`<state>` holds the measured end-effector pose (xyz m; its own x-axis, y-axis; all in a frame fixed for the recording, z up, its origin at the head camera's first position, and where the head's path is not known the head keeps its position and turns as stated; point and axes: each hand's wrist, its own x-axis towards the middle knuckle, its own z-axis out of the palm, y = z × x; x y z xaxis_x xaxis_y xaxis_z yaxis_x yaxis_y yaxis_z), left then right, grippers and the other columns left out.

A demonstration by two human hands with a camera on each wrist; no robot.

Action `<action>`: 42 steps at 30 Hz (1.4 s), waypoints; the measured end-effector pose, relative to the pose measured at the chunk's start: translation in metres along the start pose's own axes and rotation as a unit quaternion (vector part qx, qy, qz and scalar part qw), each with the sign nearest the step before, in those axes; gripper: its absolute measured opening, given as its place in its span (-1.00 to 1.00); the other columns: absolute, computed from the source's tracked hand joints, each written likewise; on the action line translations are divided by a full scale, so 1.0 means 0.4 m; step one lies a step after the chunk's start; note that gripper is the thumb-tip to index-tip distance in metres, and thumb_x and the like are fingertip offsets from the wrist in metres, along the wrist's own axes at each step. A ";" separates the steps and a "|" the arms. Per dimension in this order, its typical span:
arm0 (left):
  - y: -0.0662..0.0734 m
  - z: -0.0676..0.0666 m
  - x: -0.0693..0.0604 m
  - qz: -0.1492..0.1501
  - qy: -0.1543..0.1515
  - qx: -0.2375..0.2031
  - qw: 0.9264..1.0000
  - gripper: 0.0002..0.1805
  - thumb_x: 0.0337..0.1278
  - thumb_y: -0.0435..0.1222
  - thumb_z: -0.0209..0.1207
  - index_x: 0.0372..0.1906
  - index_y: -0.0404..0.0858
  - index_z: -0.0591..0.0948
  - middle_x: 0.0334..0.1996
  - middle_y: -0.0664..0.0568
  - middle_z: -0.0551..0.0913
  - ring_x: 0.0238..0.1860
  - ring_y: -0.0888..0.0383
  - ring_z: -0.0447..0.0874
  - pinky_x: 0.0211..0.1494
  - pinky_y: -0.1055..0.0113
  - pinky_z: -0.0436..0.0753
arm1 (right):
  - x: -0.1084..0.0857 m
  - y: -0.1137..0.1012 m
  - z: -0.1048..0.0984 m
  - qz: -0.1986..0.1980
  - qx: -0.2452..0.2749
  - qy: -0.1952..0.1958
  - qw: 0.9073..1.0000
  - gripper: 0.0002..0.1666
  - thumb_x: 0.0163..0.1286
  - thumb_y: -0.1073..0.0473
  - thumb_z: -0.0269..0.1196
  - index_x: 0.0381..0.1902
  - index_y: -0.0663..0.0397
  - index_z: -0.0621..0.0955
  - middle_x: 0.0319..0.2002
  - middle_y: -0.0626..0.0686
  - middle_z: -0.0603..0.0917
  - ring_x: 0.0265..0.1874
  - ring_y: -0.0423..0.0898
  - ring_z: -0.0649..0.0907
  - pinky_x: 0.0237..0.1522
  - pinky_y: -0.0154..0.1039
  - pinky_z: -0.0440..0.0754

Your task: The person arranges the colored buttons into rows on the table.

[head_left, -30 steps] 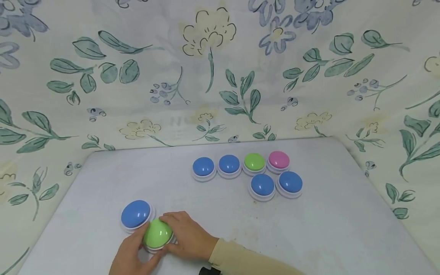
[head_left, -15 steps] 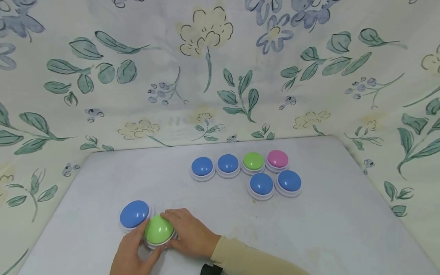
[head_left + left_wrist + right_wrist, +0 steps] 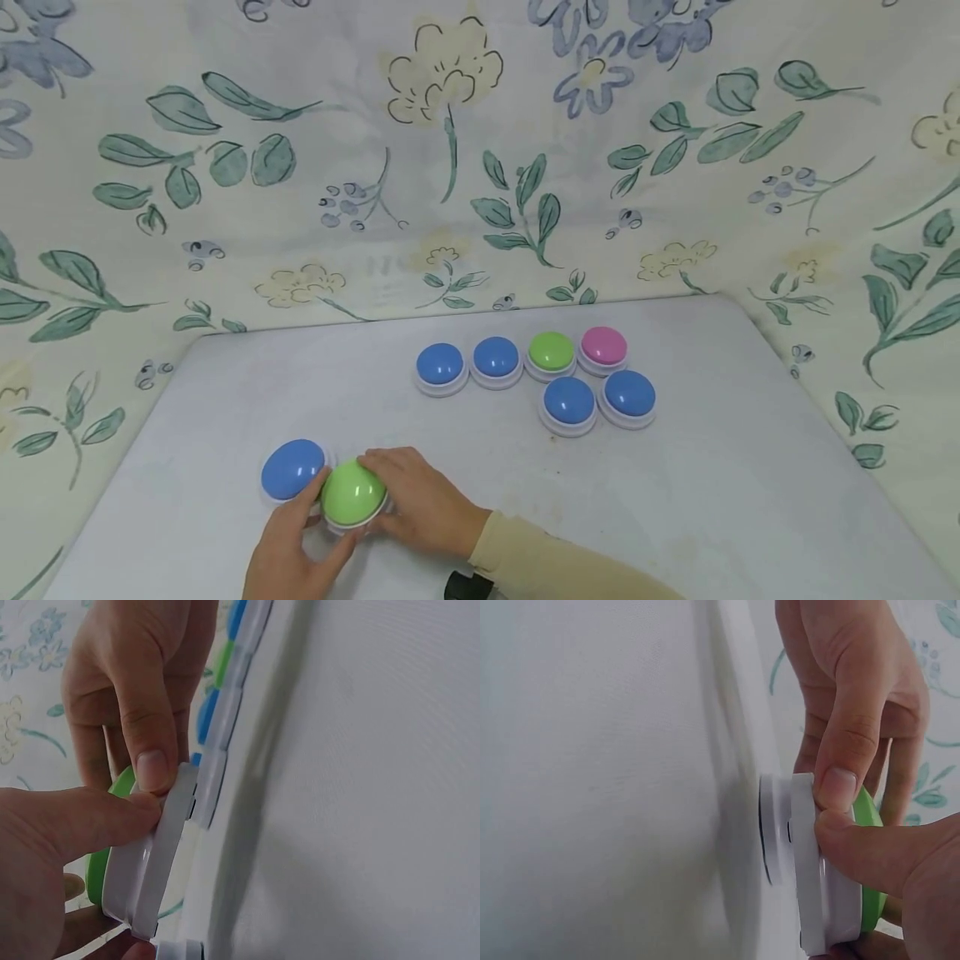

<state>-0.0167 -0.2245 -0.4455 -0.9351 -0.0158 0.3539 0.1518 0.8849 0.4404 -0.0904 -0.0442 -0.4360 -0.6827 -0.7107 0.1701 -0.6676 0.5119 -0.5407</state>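
Note:
A green dome push button point(image 3: 352, 493) with a white base is held between both hands near the front left of the white table. My left hand point(image 3: 287, 543) grips its left side, thumb along the near edge of the base. On the other side, my right hand point(image 3: 429, 507) grips it with thumb and fingers. In the right wrist view the white base point(image 3: 840, 904) is raised off the tabletop and slightly tilted; both thumbs meet there. A blue push button point(image 3: 292, 468) sits on the table just left of the green one, beside my left fingers.
Farther back on the white table point(image 3: 750, 467) several buttons stand in a cluster, among them a blue one point(image 3: 439, 364), a green one point(image 3: 551, 351) and a pink one point(image 3: 603, 345). A flower-patterned cloth point(image 3: 420, 192) rises behind the table.
Both hands have moved the green push button a little away from me and to the right, their grip kept. The other buttons have stayed in place.

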 end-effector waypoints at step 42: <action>0.134 0.067 0.138 0.054 -0.008 -0.068 0.996 -0.01 -0.30 -0.31 0.63 0.39 -0.34 0.44 0.13 -0.14 0.66 -0.01 -0.03 0.64 -0.02 0.07 0.73 | -0.074 0.093 -0.133 0.090 0.050 0.083 0.991 -0.10 0.20 0.19 0.50 0.44 0.15 0.37 0.39 0.05 0.45 0.39 -0.03 0.41 0.41 -0.21 0.40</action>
<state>-0.0689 -0.1654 -0.4246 -0.9158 0.0847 0.3927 0.2929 0.8099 0.5083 -0.1110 0.0214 -0.4174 -0.8324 -0.5199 0.1921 -0.5043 0.5668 -0.6514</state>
